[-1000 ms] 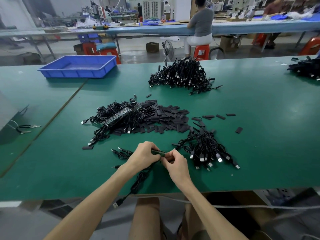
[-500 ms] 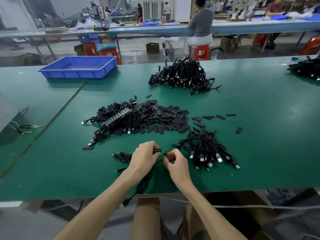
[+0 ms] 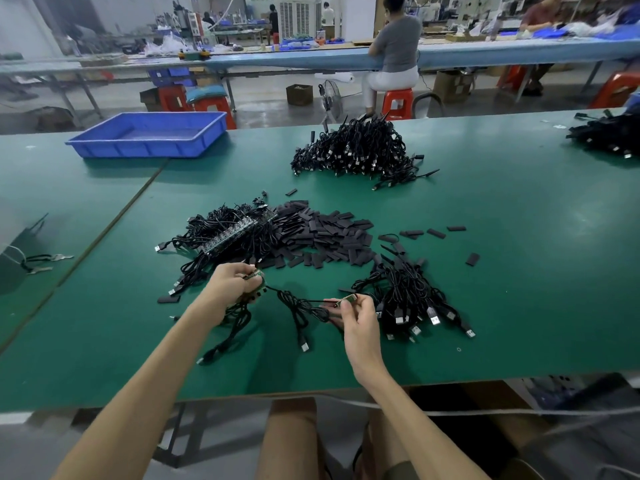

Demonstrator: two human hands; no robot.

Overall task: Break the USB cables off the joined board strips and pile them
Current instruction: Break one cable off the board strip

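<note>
Green table (image 3: 519, 289), board strip (image 3: 255, 274) mostly under fingers (image 3: 235, 271)

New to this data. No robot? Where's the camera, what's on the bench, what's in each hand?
No robot: a person works bare-handed, filmed by one wide-angle camera on their head, looking down past the forearms. On the green table lie black USB cables tangled on joined board strips, a scatter of flat black pieces, a near pile of loose cables beside the right hand, a bigger far pile and a blue tray. The left hand grips a short strip of boards; the right hand pinches one small board, whose cable droops between the hands.
</note>
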